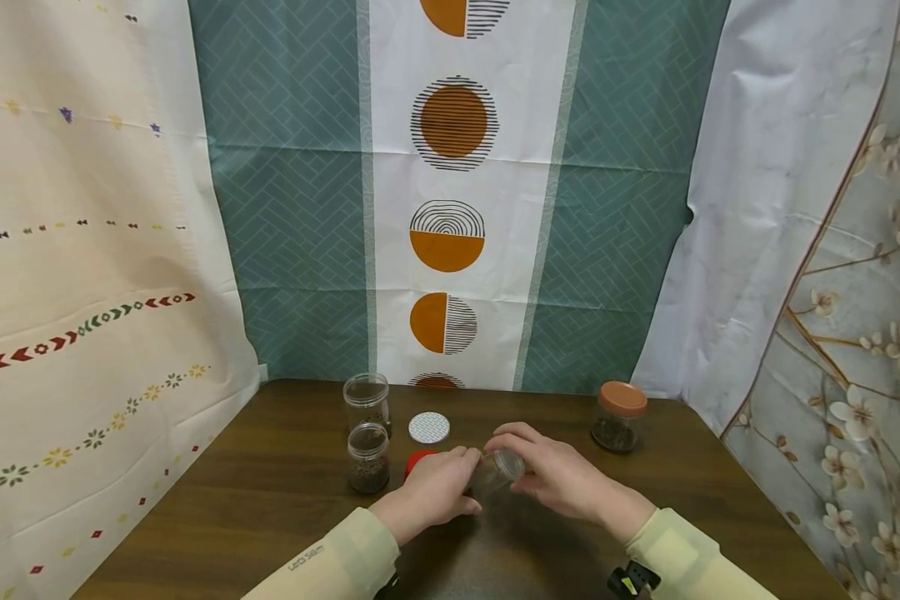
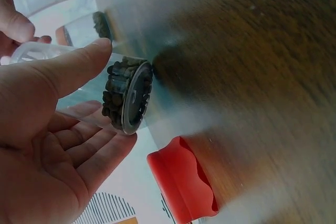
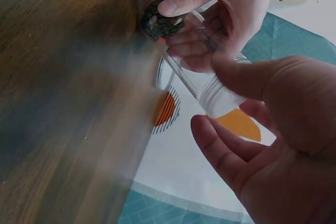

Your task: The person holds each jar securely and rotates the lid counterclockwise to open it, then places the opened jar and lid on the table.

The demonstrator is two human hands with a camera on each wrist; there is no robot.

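Note:
A clear plastic jar (image 1: pixel 489 475) is tilted above the table, its mouth toward the right. Small dark brown pellets (image 2: pixel 116 93) are gathered at its base. My left hand (image 1: pixel 437 492) holds it near the base, thumb on one side and fingers on the other. At the mouth end, my right hand (image 1: pixel 562 475) has its thumb and fingers around the threaded rim (image 3: pixel 218 98), slightly blurred. A red object with a wavy edge (image 2: pixel 181 179) rests on the table just beyond my left hand, which partly hides it in the head view.
Two lidless clear jars, a front one (image 1: pixel 368 458) with dark contents and a rear one (image 1: pixel 366 396), stand left. A round white patterned disc (image 1: pixel 429 427) lies behind the hands. At right stands a jar with an orange-brown lid (image 1: pixel 622 399). Curtains (image 1: pixel 292 208) hang behind the brown table (image 1: pixel 270 467).

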